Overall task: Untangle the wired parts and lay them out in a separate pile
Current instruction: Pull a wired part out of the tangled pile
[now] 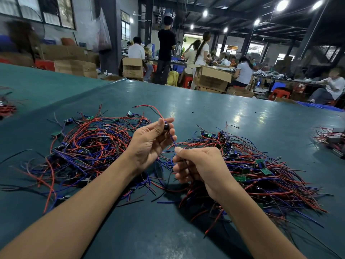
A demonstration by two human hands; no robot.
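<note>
Had right hand (196,165) nearest, low over the gap between heaps, fingers curled into a fist. Pinched blue lead (172,140) between its thumb and forefinger; noted a dark lead trailing below the fist.

Gripped wired part (165,126) just beyond with left hand (149,141): thumb and fingertips pinched on the small black body, remaining fingers loosely curled. Had part lifted clear of the table (205,113), between the two heaps. Noted red and black leads arcing up and away from it.

Judged step: drawing this part's leads free.
- Better to fix the body in the left, then slide the right pinch along the lead toward its free end.
- No yanking. On a snag, better to stop and lift the crossing wire off.
- Otherwise risked dragging neighbours along or straining the joints.

Read part as a small dark cylinder on thin, limp insulated leads in blue, red and black; expected them to hook easily.

Saw left heap (89,146) crossed every way, green boards and black bodies mixed in. Saw right heap (261,169) fanned more one way; took it for the laid-out pile, not certain.

Farther out: small wire clumps at both table edges, then cardboard boxes (212,79) and people at benches, blurred.
</note>
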